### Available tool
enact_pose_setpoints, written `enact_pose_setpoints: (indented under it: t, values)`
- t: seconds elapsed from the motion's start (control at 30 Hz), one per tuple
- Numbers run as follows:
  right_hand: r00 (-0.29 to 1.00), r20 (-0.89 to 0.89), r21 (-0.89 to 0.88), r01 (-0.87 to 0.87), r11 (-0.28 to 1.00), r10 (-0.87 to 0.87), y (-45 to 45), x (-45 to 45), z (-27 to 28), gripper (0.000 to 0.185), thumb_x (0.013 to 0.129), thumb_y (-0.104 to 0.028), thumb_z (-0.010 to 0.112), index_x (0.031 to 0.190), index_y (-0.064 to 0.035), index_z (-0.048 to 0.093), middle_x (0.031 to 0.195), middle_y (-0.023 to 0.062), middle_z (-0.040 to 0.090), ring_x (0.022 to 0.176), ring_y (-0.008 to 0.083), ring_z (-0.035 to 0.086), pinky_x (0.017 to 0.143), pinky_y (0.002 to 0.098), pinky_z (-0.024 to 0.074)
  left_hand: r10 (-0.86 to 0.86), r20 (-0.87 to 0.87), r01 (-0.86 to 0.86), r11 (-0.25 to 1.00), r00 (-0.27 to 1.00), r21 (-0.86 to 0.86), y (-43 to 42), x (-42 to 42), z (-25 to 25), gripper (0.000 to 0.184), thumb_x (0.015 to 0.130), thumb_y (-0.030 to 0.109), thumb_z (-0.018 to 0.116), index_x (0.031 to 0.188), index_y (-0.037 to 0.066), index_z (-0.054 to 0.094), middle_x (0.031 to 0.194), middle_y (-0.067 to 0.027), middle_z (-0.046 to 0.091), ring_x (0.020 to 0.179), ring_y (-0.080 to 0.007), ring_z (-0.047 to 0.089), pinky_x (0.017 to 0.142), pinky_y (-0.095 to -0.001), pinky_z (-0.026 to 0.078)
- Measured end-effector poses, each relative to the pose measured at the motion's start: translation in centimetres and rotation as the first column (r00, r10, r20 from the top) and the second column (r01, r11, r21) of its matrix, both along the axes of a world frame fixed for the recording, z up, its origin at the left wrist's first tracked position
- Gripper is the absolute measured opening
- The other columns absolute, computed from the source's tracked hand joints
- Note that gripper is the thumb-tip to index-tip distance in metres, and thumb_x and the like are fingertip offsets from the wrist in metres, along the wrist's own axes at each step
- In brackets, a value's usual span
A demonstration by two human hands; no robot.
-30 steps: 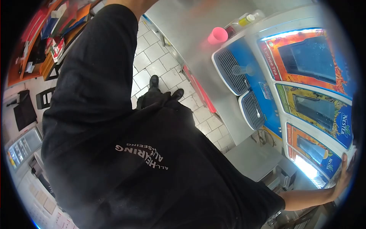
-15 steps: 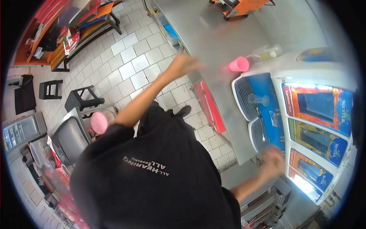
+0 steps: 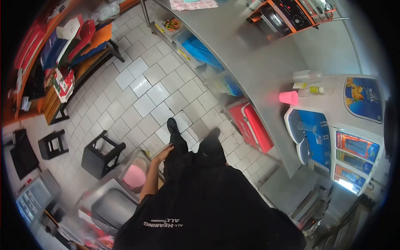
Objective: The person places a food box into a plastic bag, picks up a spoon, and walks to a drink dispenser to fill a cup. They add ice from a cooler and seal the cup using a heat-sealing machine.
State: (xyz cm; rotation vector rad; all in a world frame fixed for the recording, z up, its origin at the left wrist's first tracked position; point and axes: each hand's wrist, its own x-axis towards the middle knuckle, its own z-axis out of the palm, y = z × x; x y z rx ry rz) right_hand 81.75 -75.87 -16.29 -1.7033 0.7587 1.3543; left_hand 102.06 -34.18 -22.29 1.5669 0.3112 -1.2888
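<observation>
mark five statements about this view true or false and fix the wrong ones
1. The left hand is beside the person's leg. True.
2. The pink cup is next to the drinks dispenser. True.
3. The left hand is gripping the pink cup. False: the cup is well apart from that hand.
4. The red box sits on top of the metal counter. False: it is below the countertop.
5. A black stool stands on the tiled floor. True.
</observation>
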Motion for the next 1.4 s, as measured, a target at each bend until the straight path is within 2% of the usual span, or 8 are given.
enact_pose_setpoints:
  t: [0.17,0.27,0.47,0.63,0.8,1.07,1.3,1.4]
  values:
    - [0.967,0.156,-0.105,0.219,0.970,-0.202,1.7,5.6,3.8,0.031,0.096,-0.029,0.060,0.108,-0.0010,0.065,0.098,0.0137,0.069,0.092,0.0195,0.068,0.079,0.0319,0.0531,-0.535,0.189,0.486,0.837,0.823,0.252,5.8,2.6,-13.8,0.043,0.091,0.036,0.055,0.120,0.006,0.065,0.118,-0.0224,0.065,0.116,-0.0320,0.059,0.101,-0.0397,0.045]
    - [0.802,0.499,-0.065,0.411,0.909,-0.327,3.6,10.1,6.4,0.024,0.094,-0.024,0.063,0.098,-0.0005,0.065,0.082,0.0076,0.068,0.076,0.0147,0.068,0.068,0.0288,0.0535,-0.390,0.214,0.354,0.916,0.896,0.189,9.2,6.0,-22.8,0.030,0.091,0.030,0.056,0.105,0.007,0.069,0.103,-0.0171,0.069,0.102,-0.0243,0.064,0.089,-0.0382,0.050]
    - [0.431,0.892,-0.334,0.424,0.842,0.137,-3.6,24.7,15.4,0.010,0.088,-0.003,0.057,0.091,-0.0043,0.067,0.083,0.0050,0.067,0.081,0.0135,0.064,0.071,0.0310,0.0521,0.430,0.177,-0.440,0.897,0.885,0.023,6.2,19.6,-11.4,0.031,0.097,0.036,0.053,0.120,0.016,0.058,0.108,-0.0062,0.068,0.095,-0.0192,0.066,0.075,-0.0374,0.049]
    - [0.322,0.901,-0.425,0.520,0.741,0.291,-21.9,35.4,24.9,0.023,0.088,-0.021,0.063,0.102,-0.0037,0.066,0.094,0.0112,0.069,0.087,0.0249,0.065,0.078,0.0347,0.0506,0.195,0.191,-0.210,0.976,0.962,0.062,5.8,23.3,-9.9,0.035,0.096,0.041,0.052,0.119,0.015,0.058,0.102,-0.0047,0.069,0.090,-0.0170,0.065,0.071,-0.0319,0.046]
    - [0.548,0.578,-0.800,0.527,0.288,0.604,-42.3,42.1,27.7,0.052,0.077,-0.028,0.075,0.122,-0.0064,0.060,0.122,0.0197,0.061,0.114,0.0345,0.059,0.097,0.0430,0.0471,-0.257,-0.008,0.257,0.966,0.966,0.033,0.7,25.2,-2.4,0.040,0.091,0.046,0.053,0.111,0.013,0.063,0.090,-0.0053,0.071,0.088,-0.0162,0.068,0.079,-0.0373,0.048]
    - [0.866,0.191,-0.928,0.006,0.372,0.463,-52.7,47.2,26.5,0.076,0.059,-0.016,0.085,0.129,-0.0144,0.056,0.128,0.0151,0.058,0.118,0.0352,0.055,0.099,0.0412,0.0478,-0.548,0.273,0.608,0.751,0.791,-0.257,-23.4,32.1,15.0,0.028,0.099,0.025,0.055,0.096,-0.001,0.064,0.085,-0.0057,0.062,0.078,-0.0137,0.062,0.079,-0.0274,0.048]
    - [0.837,0.471,-0.688,0.151,0.709,0.279,-47.7,50.1,27.6,0.071,0.051,-0.019,0.086,0.118,-0.0132,0.063,0.120,0.0131,0.062,0.104,0.0331,0.063,0.077,0.0403,0.0555,-0.205,0.740,0.705,0.539,0.640,-0.460,-52.1,36.8,22.6,0.040,0.086,0.017,0.073,0.120,0.003,0.057,0.105,-0.0062,0.064,0.099,-0.0164,0.061,0.090,-0.0332,0.048]
    - [0.841,0.434,-0.710,0.099,0.697,0.322,-45.8,51.0,28.3,0.072,0.049,-0.026,0.085,0.116,-0.0098,0.064,0.115,0.0147,0.065,0.108,0.0348,0.062,0.087,0.0417,0.0534,0.134,0.972,0.678,0.698,0.195,-0.232,-64.4,38.0,21.9,0.068,0.071,0.027,0.086,0.126,0.004,0.054,0.117,-0.0153,0.061,0.109,-0.0312,0.061,0.095,-0.0403,0.048]
